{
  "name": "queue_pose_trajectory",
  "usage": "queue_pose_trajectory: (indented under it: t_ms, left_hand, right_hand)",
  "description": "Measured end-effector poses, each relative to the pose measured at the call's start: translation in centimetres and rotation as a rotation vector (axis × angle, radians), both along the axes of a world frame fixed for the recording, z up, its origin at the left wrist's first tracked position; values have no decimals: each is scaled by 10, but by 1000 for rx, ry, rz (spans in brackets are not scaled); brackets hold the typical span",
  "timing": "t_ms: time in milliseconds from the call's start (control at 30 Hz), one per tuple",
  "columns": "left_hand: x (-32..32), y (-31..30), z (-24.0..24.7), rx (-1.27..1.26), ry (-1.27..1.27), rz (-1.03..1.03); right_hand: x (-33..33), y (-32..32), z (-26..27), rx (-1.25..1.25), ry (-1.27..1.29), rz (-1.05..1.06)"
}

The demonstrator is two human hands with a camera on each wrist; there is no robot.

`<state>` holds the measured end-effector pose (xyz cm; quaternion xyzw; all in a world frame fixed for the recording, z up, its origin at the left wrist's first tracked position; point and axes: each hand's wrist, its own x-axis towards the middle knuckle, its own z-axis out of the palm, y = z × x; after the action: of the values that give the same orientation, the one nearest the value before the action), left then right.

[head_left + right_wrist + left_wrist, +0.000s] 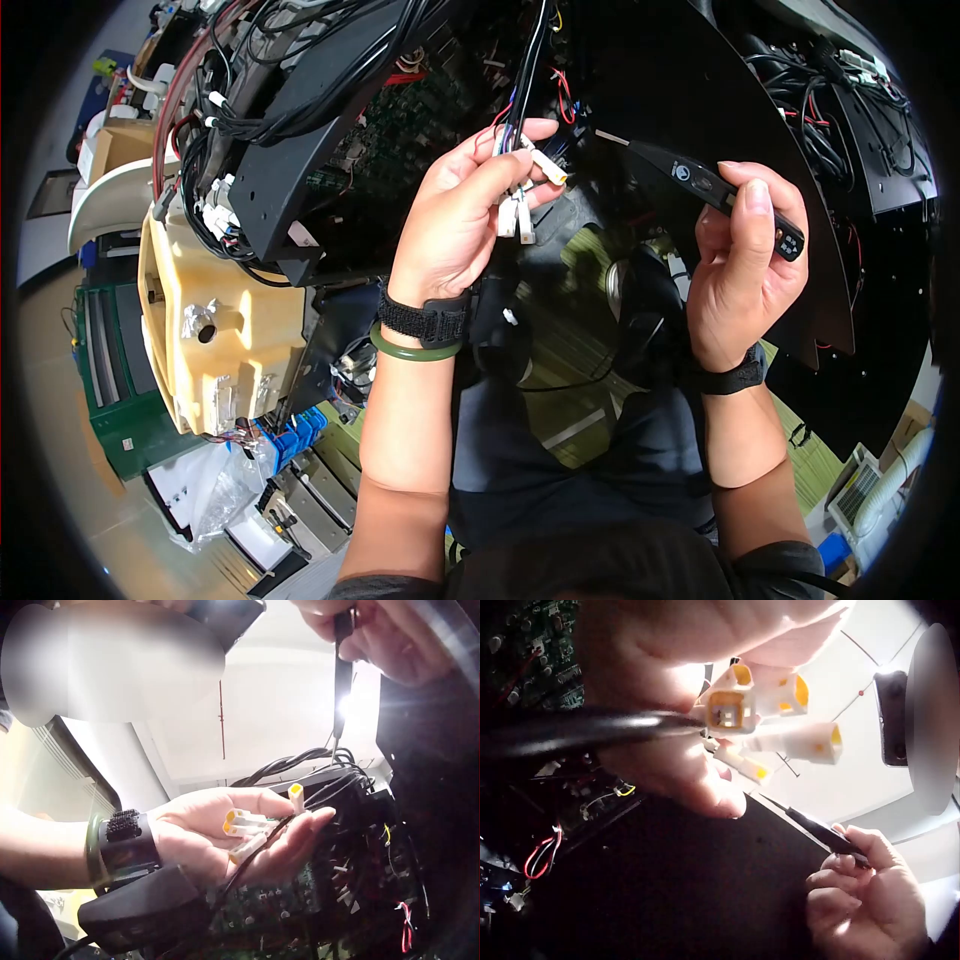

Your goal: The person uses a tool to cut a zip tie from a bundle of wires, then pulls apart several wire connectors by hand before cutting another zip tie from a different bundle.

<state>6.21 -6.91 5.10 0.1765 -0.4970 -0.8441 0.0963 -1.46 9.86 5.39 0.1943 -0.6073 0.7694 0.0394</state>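
Observation:
In the head view my left hand (450, 210) holds a bunch of several white wire connectors (508, 215) with yellow inserts, thumb laid across their cables. Black cables (533, 70) run from the connectors up into the machine. The left wrist view shows open connector ends, one square white connector (727, 711) facing the camera. My right hand (745, 265) grips a black pen-shaped tool (690, 180) with buttons and a thin metal tip. That tip points toward the left hand and stands apart from the connectors in the head view.
A black metal panel (700, 90) stands behind the tool. Green circuit boards (400, 125) sit inside the machine at left, with cable bundles (330, 95) across a black bracket (300, 170). A cream plastic housing (225, 330) is at the far left. Red wires (563, 90) hang near the connectors.

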Motion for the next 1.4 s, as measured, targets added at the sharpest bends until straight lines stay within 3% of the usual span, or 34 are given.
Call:
queue_pose_trajectory:
  t_ms: [567, 700, 767, 867, 967, 1167, 1233, 1300, 1400]
  left_hand:
    - [3, 0, -1, 76, 23, 69]
    - [1, -4, -1, 27, 24, 55]
    - [-1, -2, 0, 47, 38, 66]
    - [-5, 1, -1, -122, -9, 124]
    - [-6, 1, -4, -234, -24, 88]
    - [-8, -1, -9, -387, -55, 65]
    - [-8, -4, -13, -459, -59, 173]
    - [-9, -8, -11, -349, -40, 281]
    - [-6, -13, -7, -253, -12, 195]
  right_hand:
    - [1, -6, -7, -10, 6, 81]
    - [-11, -18, -14, 39, 259, 96]
    - [-10, -34, -14, 42, 112, 124]
    - [-12, -44, -13, 106, -306, 428]
    - [-9, -58, -13, -47, -496, 546]
    - [-16, -60, -20, -42, -548, 569]
    - [-23, -57, -23, 17, -592, 522]
    - [-28, -55, -24, -51, -633, 588]
    - [-32, -51, -20, -72, -626, 628]
